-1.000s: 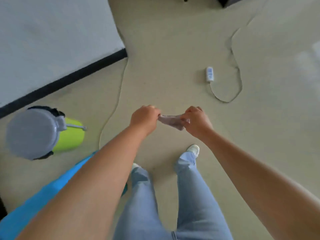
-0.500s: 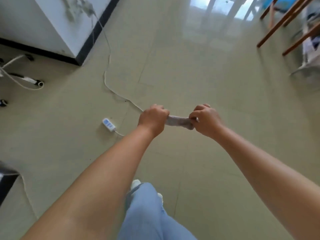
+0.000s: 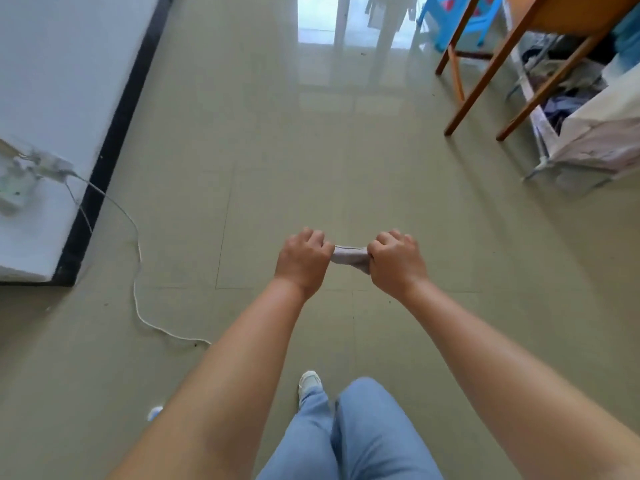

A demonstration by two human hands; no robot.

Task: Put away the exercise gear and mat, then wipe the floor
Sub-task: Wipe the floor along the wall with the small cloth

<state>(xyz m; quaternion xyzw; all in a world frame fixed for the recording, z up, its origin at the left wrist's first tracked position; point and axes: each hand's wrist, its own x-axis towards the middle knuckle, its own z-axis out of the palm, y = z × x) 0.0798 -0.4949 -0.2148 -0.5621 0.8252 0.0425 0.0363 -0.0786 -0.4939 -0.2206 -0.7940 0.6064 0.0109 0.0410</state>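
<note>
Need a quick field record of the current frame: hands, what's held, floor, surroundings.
left hand: left hand grips one end of the cloth
right hand: right hand grips the other end
cloth: small, pale, bunched between both fists, held above the floor
floor: tiled floor, glossy
cable: white cable trails over the floor at left
right side: wooden table legs, laundry basket
stance: standing, shoe visible

cloth [image 3: 349,258]: mostly buried in the left hand [image 3: 302,261] and right hand [image 3: 396,261], only a short bit shows between them
wall plug [image 3: 20,178]: blurry, can't make it out
table [image 3: 526,46]: only legs, top cut off
laundry pile [image 3: 568,98]: smeared, cropped at right edge
</note>
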